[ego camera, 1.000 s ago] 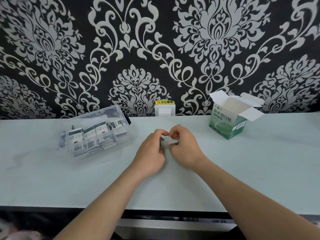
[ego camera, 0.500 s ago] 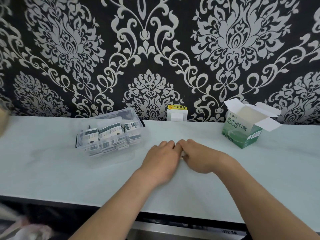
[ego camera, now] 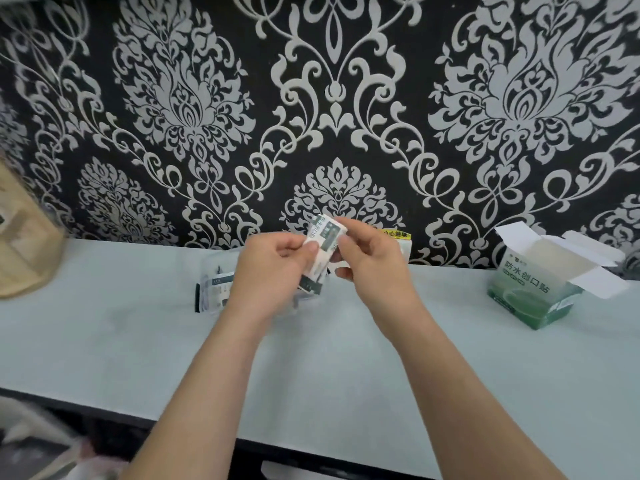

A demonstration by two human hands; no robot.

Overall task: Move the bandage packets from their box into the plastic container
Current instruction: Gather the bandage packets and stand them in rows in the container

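Note:
A stack of white and dark green bandage packets [ego camera: 322, 249] is held upright between both hands, just above the clear plastic container [ego camera: 216, 289]. My left hand [ego camera: 273, 271] grips the stack's lower left side. My right hand [ego camera: 372, 261] pinches its upper right edge. The container sits on the table behind my left hand, mostly hidden, with several packets showing at its left end. The green bandage box [ego camera: 535, 289] stands at the right with its white flaps open.
A pale table [ego camera: 138, 341] runs along a black and silver patterned wall. A tan paper bag [ego camera: 24, 244] stands at the far left. A small white wall socket with a yellow label [ego camera: 398, 237] sits behind my right hand.
Both hands rose from the table and shifted left over the container, now holding the packet stack upright. The view swung left, so the box sits further right.

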